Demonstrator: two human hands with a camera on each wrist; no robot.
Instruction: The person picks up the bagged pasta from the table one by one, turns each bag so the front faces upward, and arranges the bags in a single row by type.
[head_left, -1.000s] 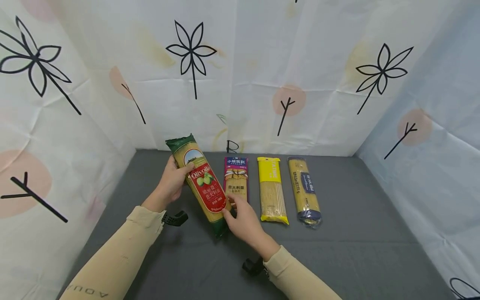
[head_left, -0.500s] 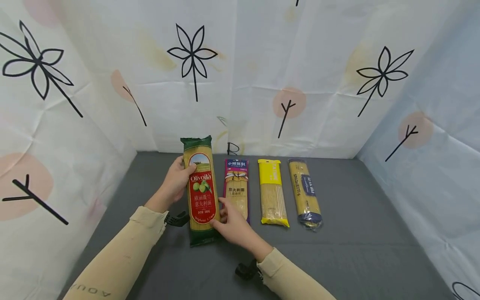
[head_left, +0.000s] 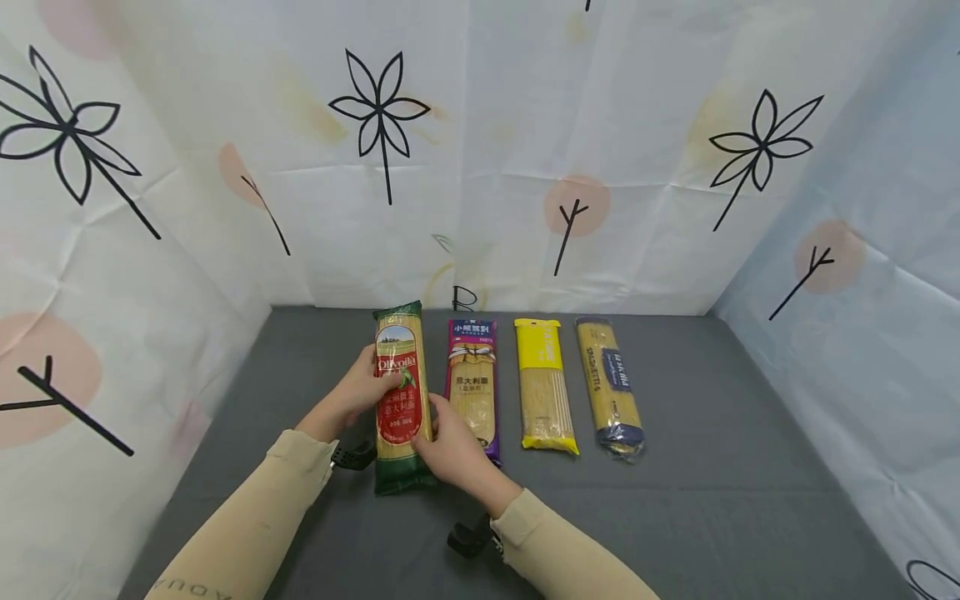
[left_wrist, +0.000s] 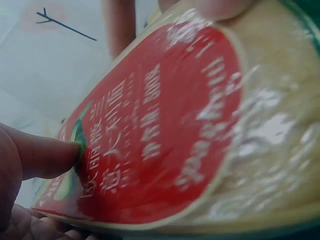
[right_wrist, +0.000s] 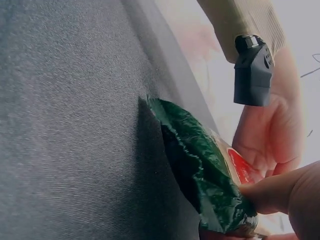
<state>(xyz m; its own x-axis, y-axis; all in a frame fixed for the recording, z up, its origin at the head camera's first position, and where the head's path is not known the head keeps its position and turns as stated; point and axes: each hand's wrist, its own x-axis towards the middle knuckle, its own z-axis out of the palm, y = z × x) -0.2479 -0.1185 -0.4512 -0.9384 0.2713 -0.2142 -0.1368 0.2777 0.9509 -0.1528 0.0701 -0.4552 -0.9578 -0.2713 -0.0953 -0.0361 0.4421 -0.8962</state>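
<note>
Both hands hold a green-ended spaghetti packet with a red label, upright in the head view and left of the other packets. The left hand grips its left side, thumb lying across the label. Lower down, the right hand grips the right edge with its thumb on the front. In the left wrist view the left thumb presses on the red label. From the right wrist, the packet's green end shows close to the grey tabletop, its tip seeming to touch it.
To the right lie a purple-topped pasta packet, a yellow pasta packet and a blue-labelled spaghetti packet, side by side on the grey table. A patterned white cloth encloses the back and sides.
The green-ended spaghetti packet has swung from tilted to nearly upright and come down towards the table. Both hands moved with it, the right one shifting left; the other packets stayed put.
</note>
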